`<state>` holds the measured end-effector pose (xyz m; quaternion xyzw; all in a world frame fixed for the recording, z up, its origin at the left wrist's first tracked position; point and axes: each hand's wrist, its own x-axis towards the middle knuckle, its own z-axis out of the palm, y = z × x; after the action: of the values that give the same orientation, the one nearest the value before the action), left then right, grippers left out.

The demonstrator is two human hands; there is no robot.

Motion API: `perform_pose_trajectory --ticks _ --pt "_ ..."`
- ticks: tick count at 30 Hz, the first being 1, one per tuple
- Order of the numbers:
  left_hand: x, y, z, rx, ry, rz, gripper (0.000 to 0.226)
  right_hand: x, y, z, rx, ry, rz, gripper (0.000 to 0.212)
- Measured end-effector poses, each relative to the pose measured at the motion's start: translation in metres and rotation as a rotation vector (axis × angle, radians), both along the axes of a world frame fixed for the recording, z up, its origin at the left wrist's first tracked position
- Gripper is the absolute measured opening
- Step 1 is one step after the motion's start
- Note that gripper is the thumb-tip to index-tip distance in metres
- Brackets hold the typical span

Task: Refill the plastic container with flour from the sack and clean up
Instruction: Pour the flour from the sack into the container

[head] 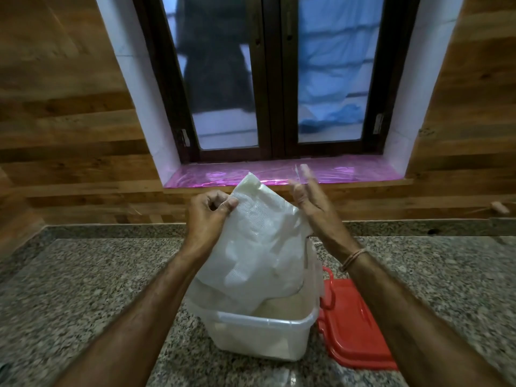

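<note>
Left hand pinch, limp white sack

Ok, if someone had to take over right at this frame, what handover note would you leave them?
Left hand: pinches the upper corner of the sack, holding it upended.
Right hand: open, fingers straight, by the sack's right edge; blurred, so contact is unclear.
Things: the sack's mouth hangs inside the container on the counter; the red lid lies off, to its right.
Done: flour is in the container.
Left: probably empty the sack, fit the lid, clean up.
</note>
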<state>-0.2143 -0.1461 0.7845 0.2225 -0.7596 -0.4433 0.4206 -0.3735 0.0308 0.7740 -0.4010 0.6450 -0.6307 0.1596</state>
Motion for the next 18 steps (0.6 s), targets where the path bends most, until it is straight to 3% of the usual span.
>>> perform_pose_trajectory --ticks 2,7,10,14,18 --pt "-0.002 0.001 -0.001 0.010 0.010 -0.012 0.025 0.006 -0.002 0.011 0.073 0.052 0.124 0.065" --pt "-0.004 -0.001 -0.003 0.046 0.036 -0.005 0.025 0.014 -0.011 0.027 0.018 0.035 0.097 0.075" --pt "-0.005 0.000 -0.006 0.058 0.027 0.022 0.025 0.020 -0.019 0.023 0.164 0.141 0.210 0.067" --pt "-0.002 -0.001 -0.007 0.056 0.042 0.045 0.024 0.019 -0.017 0.019 0.101 0.169 0.123 0.070" --pt "0.001 0.000 -0.009 0.071 0.043 0.044 0.025 0.018 -0.012 0.014 0.211 0.237 0.230 0.059"
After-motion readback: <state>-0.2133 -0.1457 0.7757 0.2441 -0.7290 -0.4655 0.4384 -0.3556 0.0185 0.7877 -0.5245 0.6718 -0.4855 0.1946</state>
